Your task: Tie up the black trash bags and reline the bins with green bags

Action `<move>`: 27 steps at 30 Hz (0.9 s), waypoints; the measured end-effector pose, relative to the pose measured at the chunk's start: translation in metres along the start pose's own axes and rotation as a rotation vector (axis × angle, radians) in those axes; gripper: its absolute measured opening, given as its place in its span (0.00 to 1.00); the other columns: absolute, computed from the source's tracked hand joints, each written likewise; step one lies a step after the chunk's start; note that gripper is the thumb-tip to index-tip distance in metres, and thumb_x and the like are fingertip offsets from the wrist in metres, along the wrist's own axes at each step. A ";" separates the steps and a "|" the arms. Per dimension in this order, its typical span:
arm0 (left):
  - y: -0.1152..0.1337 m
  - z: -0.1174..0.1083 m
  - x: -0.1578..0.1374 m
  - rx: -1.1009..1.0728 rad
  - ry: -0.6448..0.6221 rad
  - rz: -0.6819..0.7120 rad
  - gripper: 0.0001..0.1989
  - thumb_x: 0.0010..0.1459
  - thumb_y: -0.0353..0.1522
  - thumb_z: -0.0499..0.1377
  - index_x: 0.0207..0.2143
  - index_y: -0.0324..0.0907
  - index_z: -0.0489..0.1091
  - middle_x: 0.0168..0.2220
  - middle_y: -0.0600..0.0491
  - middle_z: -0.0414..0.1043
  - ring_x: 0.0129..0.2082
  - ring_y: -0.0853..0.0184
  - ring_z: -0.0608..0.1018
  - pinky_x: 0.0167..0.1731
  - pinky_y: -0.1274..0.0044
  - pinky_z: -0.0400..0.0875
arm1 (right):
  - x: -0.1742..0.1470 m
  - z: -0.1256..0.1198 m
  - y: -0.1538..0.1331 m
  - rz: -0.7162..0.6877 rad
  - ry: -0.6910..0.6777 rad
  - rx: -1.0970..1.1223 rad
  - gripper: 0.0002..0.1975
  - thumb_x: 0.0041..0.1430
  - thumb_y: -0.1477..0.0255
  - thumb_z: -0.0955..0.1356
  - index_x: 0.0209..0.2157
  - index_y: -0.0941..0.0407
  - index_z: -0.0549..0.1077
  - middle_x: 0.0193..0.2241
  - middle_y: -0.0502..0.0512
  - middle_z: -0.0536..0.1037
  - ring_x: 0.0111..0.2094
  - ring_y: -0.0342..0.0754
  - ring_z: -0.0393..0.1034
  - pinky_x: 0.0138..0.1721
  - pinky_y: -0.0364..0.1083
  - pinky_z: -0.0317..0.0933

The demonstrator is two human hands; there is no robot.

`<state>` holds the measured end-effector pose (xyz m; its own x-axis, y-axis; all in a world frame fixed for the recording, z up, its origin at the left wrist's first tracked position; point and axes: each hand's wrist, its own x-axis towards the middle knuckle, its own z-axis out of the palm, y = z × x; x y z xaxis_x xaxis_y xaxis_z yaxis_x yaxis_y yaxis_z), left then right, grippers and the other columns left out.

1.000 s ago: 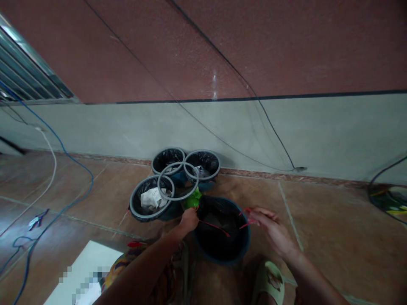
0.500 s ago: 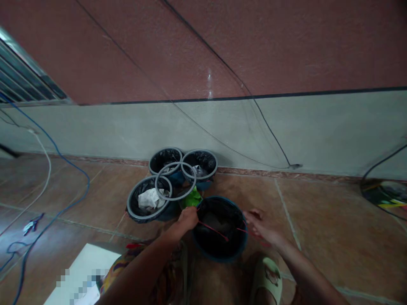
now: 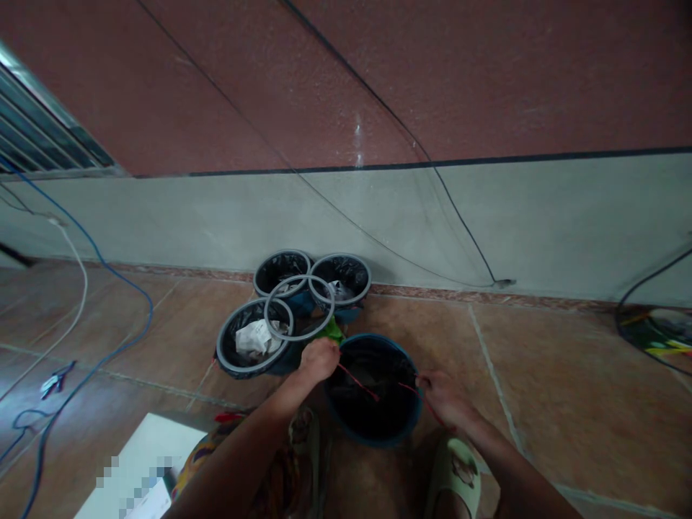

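Between my feet stands a blue waste bin [image 3: 373, 440], lined with a black bin bag [image 3: 373, 418]. At its left rim my left hand [image 3: 321, 358] is closed on a red drawstring [image 3: 359, 382], whose end hangs over the bin's opening. My right hand [image 3: 443, 396] is closed at the right rim, with a second red drawstring [image 3: 406, 387] running through its fingers and trailing below the hand. Whether the fingers also pinch the bag's edge cannot be made out. The bin's inside is too dark to read.
Three more lined bins [image 3: 224, 360] with grey rims stand together near the wall, paper in them. A loose grey ring [image 3: 300, 337] lies across their tops, beside a bright green piece [image 3: 332, 330]. A blue cable [image 3: 135, 288] and keys [image 3: 54, 384] lie left.
My right hand has moved in against the bin's rim and closed more tightly around the string. My left hand has shifted slightly up and covers more of the green piece.
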<state>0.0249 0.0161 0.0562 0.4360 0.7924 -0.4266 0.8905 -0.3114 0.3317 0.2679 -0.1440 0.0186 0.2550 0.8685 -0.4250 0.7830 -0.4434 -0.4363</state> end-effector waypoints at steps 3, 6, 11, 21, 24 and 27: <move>0.009 -0.013 -0.006 -0.284 -0.014 0.088 0.16 0.57 0.27 0.46 0.27 0.39 0.73 0.29 0.50 0.76 0.32 0.67 0.78 0.38 0.77 0.72 | -0.001 -0.004 -0.006 -0.035 0.026 0.109 0.19 0.65 0.70 0.57 0.33 0.55 0.78 0.31 0.57 0.82 0.34 0.49 0.75 0.37 0.45 0.60; 0.022 -0.021 -0.017 -0.779 -0.060 0.194 0.12 0.52 0.27 0.47 0.24 0.39 0.69 0.26 0.52 0.72 0.27 0.71 0.75 0.33 0.79 0.71 | -0.001 -0.004 -0.012 -0.089 0.056 0.224 0.19 0.65 0.66 0.58 0.32 0.54 0.77 0.29 0.55 0.81 0.32 0.49 0.74 0.36 0.45 0.61; 0.034 -0.028 -0.027 -1.178 -0.116 0.317 0.09 0.50 0.32 0.55 0.28 0.38 0.74 0.25 0.53 0.73 0.29 0.69 0.74 0.36 0.78 0.68 | 0.006 -0.004 -0.015 -0.090 0.124 0.373 0.15 0.61 0.62 0.61 0.32 0.53 0.77 0.28 0.54 0.80 0.32 0.50 0.74 0.35 0.46 0.62; 0.020 -0.017 -0.008 -1.002 -0.035 0.281 0.08 0.52 0.33 0.59 0.32 0.39 0.76 0.25 0.56 0.74 0.28 0.70 0.74 0.35 0.78 0.67 | -0.017 -0.061 -0.020 -0.193 -0.103 1.089 0.26 0.52 0.59 0.74 0.51 0.52 0.74 0.38 0.53 0.80 0.38 0.48 0.73 0.41 0.48 0.66; 0.024 -0.012 -0.009 -0.986 -0.081 0.350 0.10 0.54 0.35 0.61 0.34 0.39 0.77 0.26 0.55 0.74 0.29 0.71 0.74 0.34 0.78 0.66 | -0.021 -0.070 -0.033 -0.271 -0.064 1.070 0.24 0.49 0.59 0.75 0.47 0.53 0.76 0.34 0.52 0.80 0.37 0.47 0.72 0.42 0.48 0.64; 0.029 -0.010 -0.010 -0.997 -0.109 0.371 0.10 0.55 0.36 0.61 0.34 0.38 0.76 0.25 0.56 0.73 0.27 0.72 0.73 0.33 0.79 0.66 | -0.023 -0.069 -0.045 -0.298 -0.038 0.999 0.22 0.50 0.57 0.74 0.43 0.54 0.76 0.29 0.50 0.77 0.32 0.47 0.70 0.37 0.48 0.63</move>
<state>0.0452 0.0039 0.0788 0.7112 0.6696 -0.2141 0.2130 0.0850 0.9734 0.2659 -0.1290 0.1025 0.0973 0.9729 -0.2098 -0.0195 -0.2089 -0.9778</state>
